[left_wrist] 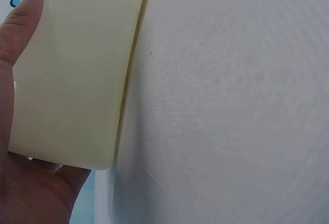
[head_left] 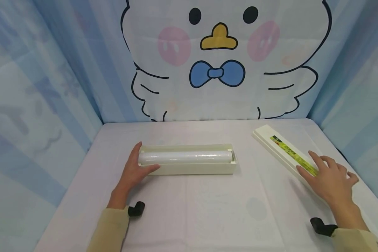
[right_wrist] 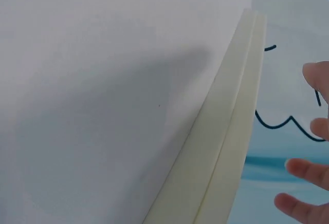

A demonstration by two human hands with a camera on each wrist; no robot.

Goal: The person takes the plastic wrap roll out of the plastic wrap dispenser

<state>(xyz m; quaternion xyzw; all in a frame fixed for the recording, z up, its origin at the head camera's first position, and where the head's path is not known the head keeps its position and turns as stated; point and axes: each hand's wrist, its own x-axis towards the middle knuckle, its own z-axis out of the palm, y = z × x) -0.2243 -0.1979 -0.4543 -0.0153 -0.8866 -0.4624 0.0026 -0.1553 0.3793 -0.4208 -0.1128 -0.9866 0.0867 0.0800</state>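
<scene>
White tablecloth (head_left: 220,210) bears a box (head_left: 192,169) before curtains (head_left: 110,87).

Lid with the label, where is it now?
In the head view, the lid is toward the right side, right of the box, with the right grip over its near part.

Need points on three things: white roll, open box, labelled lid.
White roll (head_left: 186,157): head view, middle of its upper side.
Open box (head_left: 192,169): head view, middle of its front wall.
Labelled lid (head_left: 286,149): head view, about the middle of its top face.
</scene>
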